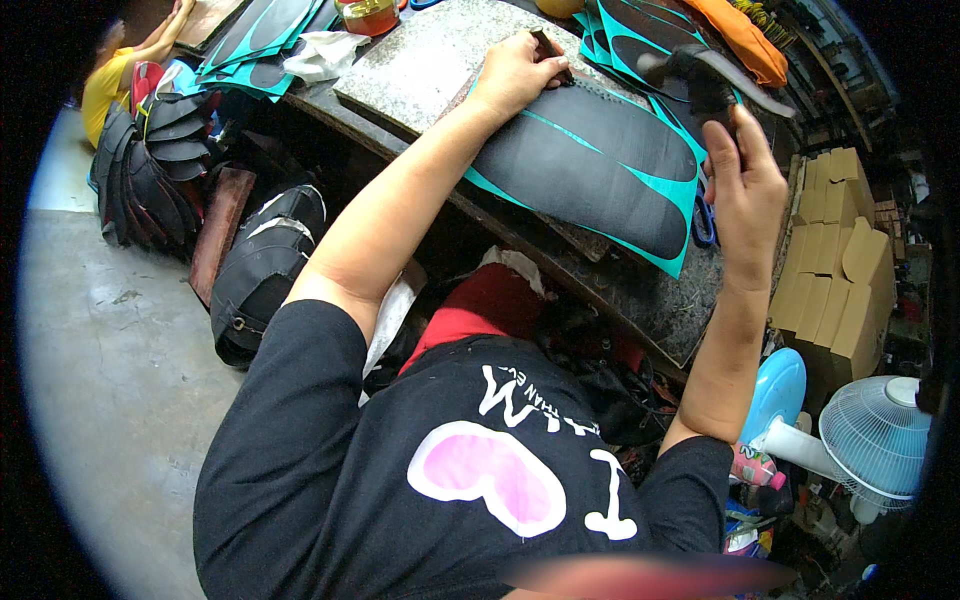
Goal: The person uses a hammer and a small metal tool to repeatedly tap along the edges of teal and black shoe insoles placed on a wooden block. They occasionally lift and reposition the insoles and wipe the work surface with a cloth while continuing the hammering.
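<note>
My left hand [518,78] is closed round a short dark punch [545,45], held at the far edge of a teal sheet [678,190]. Black sole-shaped panels [590,155] cover most of that sheet, and a line of small marks runs along its far side by my fingers. Raised above the sheet's right end, my right hand [742,185] grips the dark handle of a hammer [712,85]. The hammer's curved grey head is smeared by motion. The punch's tip is hidden behind my left fingers.
Under the sheet's left end lies a pale stone slab [420,75]. More teal-and-black sheets [255,45] are stacked at the far left. Blue-handled scissors [704,222] lie by the right edge. Cardboard boxes [835,265] and a fan [875,440] stand right. Someone in yellow [105,90] works far left.
</note>
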Motion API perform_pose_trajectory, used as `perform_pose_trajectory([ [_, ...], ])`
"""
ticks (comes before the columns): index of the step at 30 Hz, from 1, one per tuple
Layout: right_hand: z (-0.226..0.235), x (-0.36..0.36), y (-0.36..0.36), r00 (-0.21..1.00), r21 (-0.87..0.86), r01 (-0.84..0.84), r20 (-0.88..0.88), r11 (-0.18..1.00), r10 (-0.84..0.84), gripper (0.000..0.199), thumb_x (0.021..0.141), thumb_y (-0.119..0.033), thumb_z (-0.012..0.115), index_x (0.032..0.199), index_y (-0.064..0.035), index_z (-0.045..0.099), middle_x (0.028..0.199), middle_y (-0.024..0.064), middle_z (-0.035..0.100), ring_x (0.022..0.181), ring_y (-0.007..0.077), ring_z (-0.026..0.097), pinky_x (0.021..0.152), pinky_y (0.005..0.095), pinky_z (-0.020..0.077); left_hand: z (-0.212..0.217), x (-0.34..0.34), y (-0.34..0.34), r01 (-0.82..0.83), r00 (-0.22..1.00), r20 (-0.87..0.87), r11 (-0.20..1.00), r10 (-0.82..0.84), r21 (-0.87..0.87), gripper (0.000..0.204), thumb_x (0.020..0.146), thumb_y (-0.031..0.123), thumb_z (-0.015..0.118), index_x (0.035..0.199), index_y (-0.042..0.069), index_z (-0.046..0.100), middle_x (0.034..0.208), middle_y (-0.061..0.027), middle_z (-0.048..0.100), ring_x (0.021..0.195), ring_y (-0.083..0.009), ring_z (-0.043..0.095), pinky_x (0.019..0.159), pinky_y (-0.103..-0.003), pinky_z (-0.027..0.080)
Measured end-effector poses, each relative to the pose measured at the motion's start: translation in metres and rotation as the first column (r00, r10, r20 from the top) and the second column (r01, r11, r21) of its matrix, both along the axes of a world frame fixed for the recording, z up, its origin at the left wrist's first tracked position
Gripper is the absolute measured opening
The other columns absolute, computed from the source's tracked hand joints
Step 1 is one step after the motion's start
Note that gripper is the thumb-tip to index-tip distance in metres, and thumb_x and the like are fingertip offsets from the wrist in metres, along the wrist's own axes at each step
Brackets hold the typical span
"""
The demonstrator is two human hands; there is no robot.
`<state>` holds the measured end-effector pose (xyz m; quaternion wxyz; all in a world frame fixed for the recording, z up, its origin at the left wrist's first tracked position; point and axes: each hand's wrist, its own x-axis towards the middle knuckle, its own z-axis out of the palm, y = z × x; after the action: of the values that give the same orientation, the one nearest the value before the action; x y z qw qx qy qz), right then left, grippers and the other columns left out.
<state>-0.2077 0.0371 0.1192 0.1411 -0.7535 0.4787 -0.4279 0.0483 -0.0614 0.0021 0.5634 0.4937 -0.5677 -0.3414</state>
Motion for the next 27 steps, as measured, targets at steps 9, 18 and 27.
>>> perform_pose_trajectory([
  [9, -0.023, 0.031, -0.01, 0.952, -0.022, 0.154, -0.264, 0.988, -0.154, 0.039, 0.094, -0.046, 0.058, 0.117, -0.0151, 0.062, 0.088, 0.0159, 0.07, 0.082, 0.0372, 0.068, 0.065, 0.0423, 0.0537, 0.012, -0.029, 0.014, 0.095, 0.713, 0.645, 0.872, 0.277, -0.479, 0.013, 0.084, 0.009, 0.062, 0.097, 0.006, 0.061, 0.081, -0.0181, 0.067, 0.077, -0.0361, 0.068, 0.069, -0.044, 0.054],
  [18, 0.011, -0.002, -0.001, 0.996, -0.218, 0.076, -0.02, 0.973, -0.082, 0.038, 0.093, -0.035, 0.063, 0.121, -0.0093, 0.063, 0.085, 0.0112, 0.069, 0.074, 0.0192, 0.066, 0.061, 0.0311, 0.0504, 0.005, -0.017, 0.002, -0.083, 0.962, 0.249, 0.991, 0.108, -0.108, 0.016, 0.083, 0.017, 0.069, 0.093, 0.005, 0.066, 0.082, -0.0136, 0.07, 0.077, -0.0293, 0.069, 0.072, -0.038, 0.054],
  [27, -0.029, 0.008, -0.014, 0.944, -0.099, 0.187, -0.256, 0.977, -0.207, 0.04, 0.093, -0.047, 0.058, 0.118, -0.0159, 0.063, 0.089, 0.017, 0.07, 0.082, 0.0368, 0.068, 0.067, 0.0422, 0.0535, 0.005, -0.036, 0.005, -0.039, 0.869, 0.439, 0.915, 0.229, -0.4, 0.015, 0.086, 0.011, 0.064, 0.098, 0.003, 0.06, 0.077, -0.0168, 0.068, 0.07, -0.029, 0.069, 0.065, -0.037, 0.056],
])
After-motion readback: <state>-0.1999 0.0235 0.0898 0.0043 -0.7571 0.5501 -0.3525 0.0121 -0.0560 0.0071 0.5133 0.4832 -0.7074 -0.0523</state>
